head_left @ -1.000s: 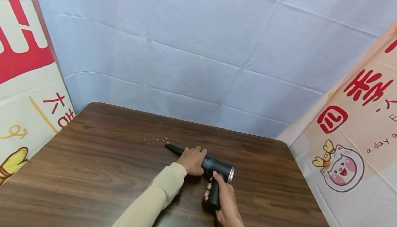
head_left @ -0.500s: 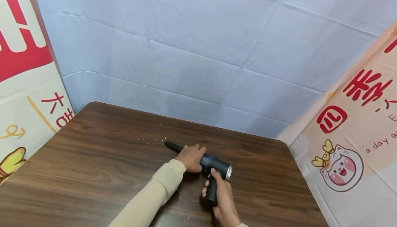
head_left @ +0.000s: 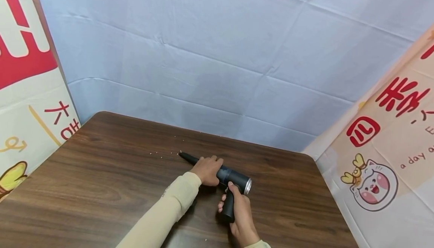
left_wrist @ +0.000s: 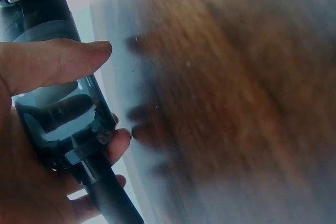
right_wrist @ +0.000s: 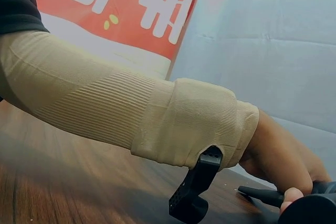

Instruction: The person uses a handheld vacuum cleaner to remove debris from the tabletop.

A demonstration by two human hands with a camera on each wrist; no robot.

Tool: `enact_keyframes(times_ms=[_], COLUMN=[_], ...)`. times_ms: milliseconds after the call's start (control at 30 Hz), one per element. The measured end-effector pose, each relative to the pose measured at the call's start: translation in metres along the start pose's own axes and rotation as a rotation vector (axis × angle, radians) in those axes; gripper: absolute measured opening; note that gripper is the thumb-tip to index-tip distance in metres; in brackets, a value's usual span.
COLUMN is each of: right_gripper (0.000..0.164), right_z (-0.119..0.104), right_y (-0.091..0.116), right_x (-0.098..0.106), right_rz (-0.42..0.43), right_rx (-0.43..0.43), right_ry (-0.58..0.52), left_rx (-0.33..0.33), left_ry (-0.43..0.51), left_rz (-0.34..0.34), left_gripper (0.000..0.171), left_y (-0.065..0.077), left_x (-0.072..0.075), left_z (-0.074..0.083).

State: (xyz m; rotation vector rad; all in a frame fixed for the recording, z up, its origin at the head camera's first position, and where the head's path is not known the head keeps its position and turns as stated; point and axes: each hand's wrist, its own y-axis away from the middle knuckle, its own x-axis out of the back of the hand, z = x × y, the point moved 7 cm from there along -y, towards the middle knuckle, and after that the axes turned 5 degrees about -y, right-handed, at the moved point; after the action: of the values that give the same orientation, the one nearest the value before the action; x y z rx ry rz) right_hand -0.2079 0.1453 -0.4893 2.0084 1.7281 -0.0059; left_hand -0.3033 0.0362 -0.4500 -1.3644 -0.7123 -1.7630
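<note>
A black pistol-shaped handheld vacuum [head_left: 237, 180] with a long narrow nozzle [head_left: 188, 158] lies slanted over the brown table. My right hand [head_left: 241, 212] grips its handle [head_left: 228, 208], thumb high near the body. My left hand [head_left: 207, 171] holds the front of the body from above. In the left wrist view, the thumb [left_wrist: 63, 61] lies across the see-through chamber [left_wrist: 65, 111], and fingertips show past its far side. Small pale crumbs [head_left: 171, 152] are scattered on the wood, some right at the nozzle tip. The right wrist view shows the nozzle [right_wrist: 260, 194] pointing low along the table.
The table [head_left: 101, 176] has rounded far corners. A pale blue cloth [head_left: 203, 52] hangs behind it. Printed banners stand at the left [head_left: 30, 71] and right [head_left: 379, 157]. One crumb [head_left: 205, 239] lies near the front.
The vacuum and both hands have shifted slightly away from me and to the left. Its nozzle tip has moved up beside the crumbs. Both hands keep their hold.
</note>
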Motion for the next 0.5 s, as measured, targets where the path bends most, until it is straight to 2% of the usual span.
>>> enact_keyframes(times_ms=[500], right_gripper=[0.048], right_z=[0.0016], right_y=[-0.0061], right_x=[-0.0034], right_rz=[0.031], right_rx=[0.001], right_ry=[-0.001], left_rx=[0.01], left_ry=[0.013], left_rz=[-0.003], left_gripper=[0.057], left_y=[-0.0046], left_x=[-0.0004], left_z=[-0.0065])
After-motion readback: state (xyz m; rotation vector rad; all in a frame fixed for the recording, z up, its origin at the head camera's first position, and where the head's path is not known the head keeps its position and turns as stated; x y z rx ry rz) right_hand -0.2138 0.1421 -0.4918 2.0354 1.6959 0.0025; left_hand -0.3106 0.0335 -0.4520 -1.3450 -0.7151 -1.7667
